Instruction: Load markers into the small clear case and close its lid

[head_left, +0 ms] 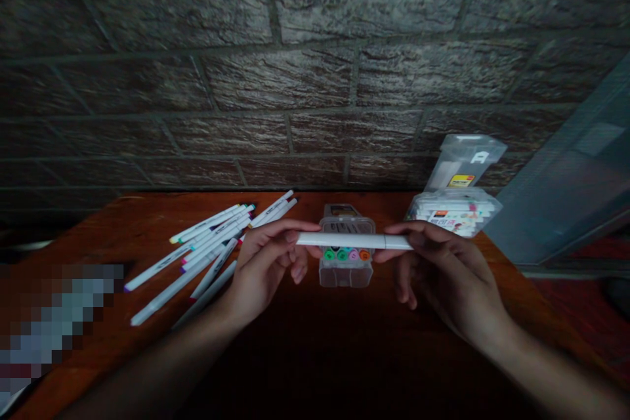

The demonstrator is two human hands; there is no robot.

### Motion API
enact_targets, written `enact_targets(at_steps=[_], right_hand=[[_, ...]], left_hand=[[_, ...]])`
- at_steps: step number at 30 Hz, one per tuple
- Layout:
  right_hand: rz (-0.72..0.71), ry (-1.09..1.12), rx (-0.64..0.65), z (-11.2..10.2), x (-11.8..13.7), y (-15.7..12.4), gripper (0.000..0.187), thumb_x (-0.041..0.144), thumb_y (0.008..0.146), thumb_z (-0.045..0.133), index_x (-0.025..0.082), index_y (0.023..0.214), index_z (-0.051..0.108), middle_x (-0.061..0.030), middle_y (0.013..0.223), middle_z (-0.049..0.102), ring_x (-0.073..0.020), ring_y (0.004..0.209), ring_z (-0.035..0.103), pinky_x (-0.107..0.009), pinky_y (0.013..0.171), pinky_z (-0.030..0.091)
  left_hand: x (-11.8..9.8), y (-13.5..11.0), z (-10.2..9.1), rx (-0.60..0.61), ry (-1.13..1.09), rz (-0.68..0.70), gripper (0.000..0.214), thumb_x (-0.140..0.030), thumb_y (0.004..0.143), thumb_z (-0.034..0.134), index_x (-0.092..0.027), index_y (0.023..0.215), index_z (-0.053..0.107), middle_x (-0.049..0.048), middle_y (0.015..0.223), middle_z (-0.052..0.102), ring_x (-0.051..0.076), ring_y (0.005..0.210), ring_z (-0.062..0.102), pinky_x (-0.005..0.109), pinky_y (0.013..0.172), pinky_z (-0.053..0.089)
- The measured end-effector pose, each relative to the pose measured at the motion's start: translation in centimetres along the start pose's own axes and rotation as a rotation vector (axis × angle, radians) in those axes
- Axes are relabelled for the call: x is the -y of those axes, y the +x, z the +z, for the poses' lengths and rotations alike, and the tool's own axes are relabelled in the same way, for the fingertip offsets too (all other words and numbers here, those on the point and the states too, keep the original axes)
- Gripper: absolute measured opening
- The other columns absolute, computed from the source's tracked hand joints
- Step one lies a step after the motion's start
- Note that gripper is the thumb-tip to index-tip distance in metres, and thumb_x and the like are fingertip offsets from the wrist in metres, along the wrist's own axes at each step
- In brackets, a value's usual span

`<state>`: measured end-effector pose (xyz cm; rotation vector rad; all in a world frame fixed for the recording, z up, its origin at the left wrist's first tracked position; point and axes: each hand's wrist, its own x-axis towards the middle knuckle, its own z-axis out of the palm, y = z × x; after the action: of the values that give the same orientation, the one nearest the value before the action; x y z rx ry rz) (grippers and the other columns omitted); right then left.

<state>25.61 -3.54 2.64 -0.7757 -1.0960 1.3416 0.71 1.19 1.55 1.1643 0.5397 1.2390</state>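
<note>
A white marker pen (344, 240) is held level between my two hands. My left hand (263, 261) pinches its left end between thumb and fingers. The other end, past a thin seam, sits in the closed fingers of my right hand (443, 262). Behind and below the pen stands a small clear plastic case (345, 274), with several markers in it showing green, pink and orange round ends. To the left of my left hand, a loose pile of white markers (211, 236) with coloured tips lies on the wooden table; my forearm and hand hide part of it.
At the back right of the wooden table (147, 216) stands a clear case (453, 210) filled with white markers, its lid (462, 161) raised. A textured brick wall (315, 79) rises behind the table. A grey panel (566, 190) borders the right side. Something pixelated covers the lower left.
</note>
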Motion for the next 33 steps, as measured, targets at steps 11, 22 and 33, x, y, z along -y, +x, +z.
enact_targets(at_steps=[11,22,33], right_hand=[[0.033,0.010,-0.013,0.06,0.16,0.05,0.023,0.037,0.098,0.066,0.020,0.110,0.076,-0.0124,0.091,0.084,-0.0156,0.044,0.066,-0.024,0.038,0.051],[0.060,0.067,0.017,0.12,0.37,0.05,0.022,0.037,0.099,0.065,0.021,0.112,0.073,-0.0118,0.091,0.084,-0.0161,0.044,0.067,-0.025,0.039,0.051],[0.041,0.058,0.020,0.11,0.25,0.00,0.023,0.040,0.100,0.065,0.021,0.111,0.071,-0.0105,0.091,0.083,-0.0158,0.044,0.067,-0.024,0.038,0.051]], left_hand=[[-0.22,-0.03,0.10,-0.008,-0.031,0.022,0.029,-0.024,0.091,0.064,-0.009,0.108,0.082,0.0142,0.077,0.080,0.013,0.048,0.055,0.025,0.046,0.046],[-0.39,-0.11,0.11,-0.017,-0.047,0.011,0.030,-0.026,0.095,0.062,-0.009,0.112,0.080,0.0147,0.079,0.080,0.012,0.048,0.056,0.025,0.047,0.047],[-0.39,-0.10,0.15,0.011,-0.088,0.032,0.030,-0.024,0.096,0.061,-0.008,0.112,0.080,0.0159,0.081,0.080,0.013,0.049,0.057,0.025,0.047,0.048]])
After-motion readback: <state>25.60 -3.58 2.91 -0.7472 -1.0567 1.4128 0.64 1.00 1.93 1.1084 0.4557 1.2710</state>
